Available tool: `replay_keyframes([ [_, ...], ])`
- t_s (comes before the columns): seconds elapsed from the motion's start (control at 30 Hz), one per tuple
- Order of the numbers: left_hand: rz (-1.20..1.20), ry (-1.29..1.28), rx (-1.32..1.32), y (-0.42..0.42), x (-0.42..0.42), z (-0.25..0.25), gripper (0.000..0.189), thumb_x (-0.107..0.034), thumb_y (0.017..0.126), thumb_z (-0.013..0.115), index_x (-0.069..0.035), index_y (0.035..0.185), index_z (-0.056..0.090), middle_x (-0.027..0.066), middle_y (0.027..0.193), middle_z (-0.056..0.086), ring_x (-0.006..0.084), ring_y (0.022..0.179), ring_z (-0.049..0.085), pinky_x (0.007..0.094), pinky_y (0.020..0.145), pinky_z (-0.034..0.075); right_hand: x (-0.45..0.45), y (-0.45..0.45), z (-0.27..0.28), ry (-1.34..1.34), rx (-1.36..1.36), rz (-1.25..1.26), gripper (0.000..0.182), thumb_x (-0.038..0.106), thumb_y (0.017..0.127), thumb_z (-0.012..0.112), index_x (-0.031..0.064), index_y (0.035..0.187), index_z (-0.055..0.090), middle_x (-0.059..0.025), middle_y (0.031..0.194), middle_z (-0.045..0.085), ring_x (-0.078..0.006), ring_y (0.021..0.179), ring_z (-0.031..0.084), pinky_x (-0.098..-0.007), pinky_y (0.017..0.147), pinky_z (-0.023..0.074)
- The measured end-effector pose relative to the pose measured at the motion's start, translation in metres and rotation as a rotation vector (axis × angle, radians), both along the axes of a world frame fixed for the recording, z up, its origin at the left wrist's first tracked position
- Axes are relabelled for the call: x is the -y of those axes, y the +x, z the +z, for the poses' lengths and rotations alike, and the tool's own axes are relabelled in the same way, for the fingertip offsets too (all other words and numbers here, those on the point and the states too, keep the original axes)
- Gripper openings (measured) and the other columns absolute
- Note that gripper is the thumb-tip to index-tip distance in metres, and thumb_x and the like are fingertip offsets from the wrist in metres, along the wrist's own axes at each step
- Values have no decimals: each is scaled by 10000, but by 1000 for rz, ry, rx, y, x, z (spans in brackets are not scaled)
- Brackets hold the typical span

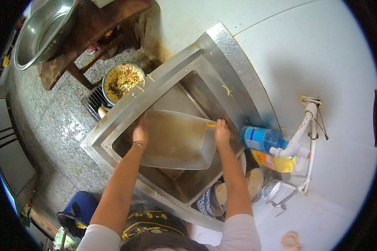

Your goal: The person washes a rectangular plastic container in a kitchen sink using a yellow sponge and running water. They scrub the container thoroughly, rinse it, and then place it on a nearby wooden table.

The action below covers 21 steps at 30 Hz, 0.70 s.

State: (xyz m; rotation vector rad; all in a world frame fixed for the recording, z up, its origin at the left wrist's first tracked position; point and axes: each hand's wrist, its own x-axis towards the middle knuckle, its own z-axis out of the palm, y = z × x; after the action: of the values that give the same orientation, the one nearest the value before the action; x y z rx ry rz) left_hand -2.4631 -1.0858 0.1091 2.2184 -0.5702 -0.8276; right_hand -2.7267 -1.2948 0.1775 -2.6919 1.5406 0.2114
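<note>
A translucent plastic tub with cloudy water in it is between my two hands, in the basin of a stainless steel sink. My left hand grips the tub's left side, its fingertips partly blurred. On the right, my right hand has its fingers over the rim near the far corner. A small orange strip shows at that corner, beside my right fingers. Whether the tub touches the basin floor I cannot tell.
Several patterned bowls are stacked in the sink's near right part. A blue plastic bottle and a yellow bottle stand by white pipes. A basket of food scraps is beyond the sink; a metal basin rests on a wooden bench.
</note>
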Motion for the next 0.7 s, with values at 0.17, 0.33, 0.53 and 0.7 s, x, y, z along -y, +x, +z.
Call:
replay_keyframes([
  [0.17, -42, 2, 25, -1, -5, -28, 383, -277, 880, 376, -187, 1252, 351, 219, 974, 550, 414, 835, 532, 495, 699, 422, -49, -6, -18, -54, 53, -426, 107, 73, 783, 454, 16, 871, 475, -173, 804, 539, -347, 761, 550, -429, 677, 448],
  [0.33, -185, 208, -233, -2, 28, 46, 428, -253, 889, 365, -240, 1305, 264, 198, 1147, 477, 379, 960, 504, 451, 797, 414, -119, -71, -38, -194, -149, -431, 127, 84, 743, 501, -16, 821, 494, -179, 805, 569, -349, 766, 556, -415, 683, 438],
  [0.53, -86, -52, -24, 15, 16, -34, 420, -240, 878, 395, -162, 1282, 310, 156, 1234, 425, 333, 1092, 427, 400, 922, 335, -127, -44, -20, 224, -164, -520, 206, 97, 735, 545, -18, 901, 510, -182, 810, 580, -332, 752, 580, -427, 624, 464],
  [0.7, -132, -102, 51, 12, 17, -35, 394, -250, 873, 406, -117, 1243, 373, 160, 1243, 417, 329, 1126, 397, 379, 951, 314, -11, -22, -45, -144, 27, -417, 160, 101, 799, 429, -17, 875, 508, -186, 796, 571, -357, 729, 568, -420, 635, 463],
])
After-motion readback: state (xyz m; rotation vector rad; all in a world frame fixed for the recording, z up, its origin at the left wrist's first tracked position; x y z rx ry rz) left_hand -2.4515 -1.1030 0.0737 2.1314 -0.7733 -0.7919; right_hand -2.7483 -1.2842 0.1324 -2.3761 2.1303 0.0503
